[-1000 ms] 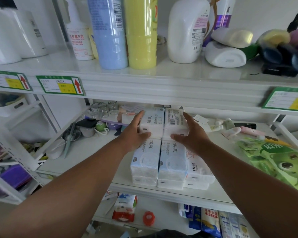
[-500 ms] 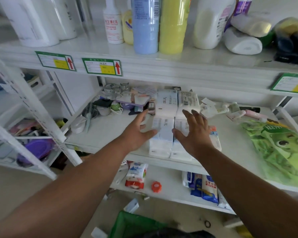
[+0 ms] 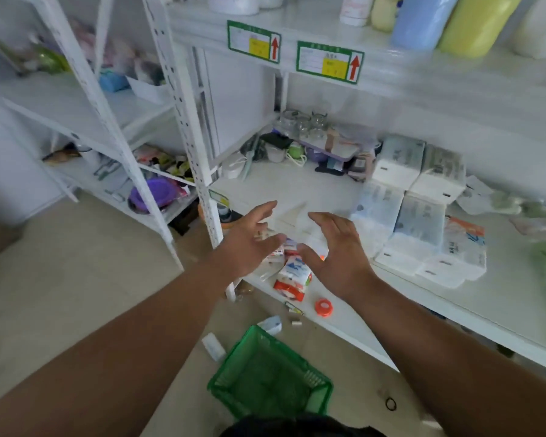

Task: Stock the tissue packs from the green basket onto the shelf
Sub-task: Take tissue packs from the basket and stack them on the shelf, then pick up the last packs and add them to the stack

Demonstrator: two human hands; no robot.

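Fingers (image 3: 265, 208) of both hands are spread, nothing held; tissue packs (image 3: 420, 209) are stacked on the shelf (image 3: 297, 184), green basket (image 3: 268, 373) on the floor looks emptied, task judged nearly done.

— We see the tissue packs (image 3: 418, 212) wrapped in thin, glossy plastic film, partly clear and partly white.

— Yes, and the shelf (image 3: 297, 187) under them looks like smooth, white-painted metal, with perforated uprights (image 3: 186, 121).

— We take the green basket (image 3: 268, 373) for moulded plastic mesh, slightly shiny.

— The small jars (image 3: 303, 123) at the back look like clear glass, and we read the price labels (image 3: 330, 62) as flat printed paper.

— The floor (image 3: 60, 279) looks matt and pale.
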